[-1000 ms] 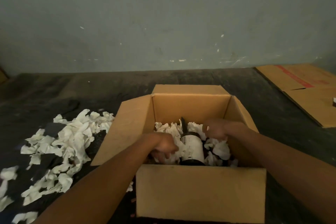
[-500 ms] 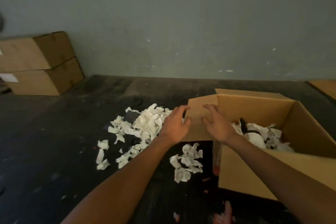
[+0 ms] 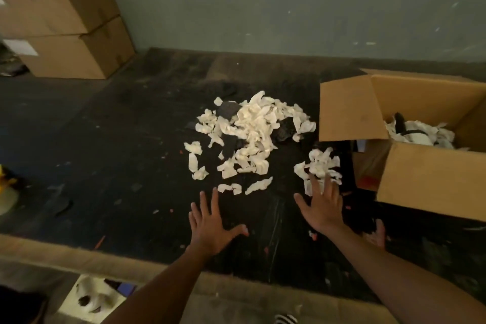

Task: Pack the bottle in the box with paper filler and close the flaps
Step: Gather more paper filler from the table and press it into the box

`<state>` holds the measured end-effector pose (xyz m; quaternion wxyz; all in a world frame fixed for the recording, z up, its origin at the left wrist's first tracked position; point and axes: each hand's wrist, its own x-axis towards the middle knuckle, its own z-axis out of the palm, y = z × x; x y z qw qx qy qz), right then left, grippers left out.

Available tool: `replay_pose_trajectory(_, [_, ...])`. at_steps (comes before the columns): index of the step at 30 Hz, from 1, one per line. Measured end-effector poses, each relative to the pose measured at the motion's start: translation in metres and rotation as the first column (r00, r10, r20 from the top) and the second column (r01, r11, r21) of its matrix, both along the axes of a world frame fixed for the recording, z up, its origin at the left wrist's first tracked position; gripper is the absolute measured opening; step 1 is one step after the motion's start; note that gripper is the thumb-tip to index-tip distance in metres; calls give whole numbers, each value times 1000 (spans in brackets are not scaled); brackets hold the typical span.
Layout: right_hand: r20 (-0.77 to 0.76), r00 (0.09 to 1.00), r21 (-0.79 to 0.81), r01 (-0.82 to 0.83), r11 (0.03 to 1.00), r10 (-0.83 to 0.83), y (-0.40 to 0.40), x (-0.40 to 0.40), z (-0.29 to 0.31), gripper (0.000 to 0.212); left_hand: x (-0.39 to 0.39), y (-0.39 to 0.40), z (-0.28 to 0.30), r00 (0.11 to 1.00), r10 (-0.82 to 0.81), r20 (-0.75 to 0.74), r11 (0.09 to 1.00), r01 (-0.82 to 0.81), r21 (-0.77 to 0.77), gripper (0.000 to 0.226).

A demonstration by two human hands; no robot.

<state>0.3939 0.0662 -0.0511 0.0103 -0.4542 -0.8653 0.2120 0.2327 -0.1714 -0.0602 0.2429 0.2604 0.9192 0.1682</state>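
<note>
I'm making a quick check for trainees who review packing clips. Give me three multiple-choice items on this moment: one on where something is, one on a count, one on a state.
1. Where does the big pile of paper filler lie?
A. on the dark table, left of the open box
B. on top of the stacked boxes
C. in the left hand

2. How many closed boxes are stacked by the wall?
A. two
B. four
C. none

3. How are the flaps of the open box that holds the bottle?
A. taped shut
B. open
C. torn off

Answers:
1 A, the scraps spread on the table beside the box's left flap.
2 A, one sits on another.
3 B, the left flap stands up and the inside shows; the left hand and right hand are spread and empty.
</note>
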Motion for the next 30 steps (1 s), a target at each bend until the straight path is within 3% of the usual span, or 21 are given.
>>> replay_pose_trajectory(4, [34, 991, 56, 127, 990, -129, 29, 12, -23, 79, -11, 2, -20, 988, 7, -152, 999, -12, -31, 137])
replay_pose_trajectory(11, [-31, 987, 41, 161, 986, -160, 61, -53, -38, 78, -77, 33, -23, 977, 54, -208, 996, -67, -57, 129])
replay_pose_trajectory(15, [-39, 998, 30, 50, 998, -48, 67, -94, -40, 72, -119, 53, -24, 975, -12, -223, 995, -11, -101, 120])
replay_pose_trajectory(18, [-66, 993, -1, -99, 995, 98, 59, -125, -39, 67, -136, 74, -23, 965, -135, -223, 989, 118, -89, 105])
replay_pose_trajectory(20, [-182, 966, -39, -196, 980, 186, 53, -144, -36, 61, -142, 88, -20, 944, -231, -237, 973, 227, -46, 91])
replay_pose_trajectory(22, [-353, 909, 37, -224, 974, 222, 53, -159, -29, 52, -150, 100, -13, 918, -271, -290, 955, 294, 36, 80])
replay_pose_trajectory(26, [-498, 867, 233, 125, 964, 8, 79, -174, -9, 38, -182, 113, -6, 882, -148, -447, 954, 247, 172, 73])
replay_pose_trajectory(30, [-309, 837, 60, 492, 869, -452, 125, -183, -10, 55, -238, 130, -4, 942, 3, -335, 980, 63, 188, 82])
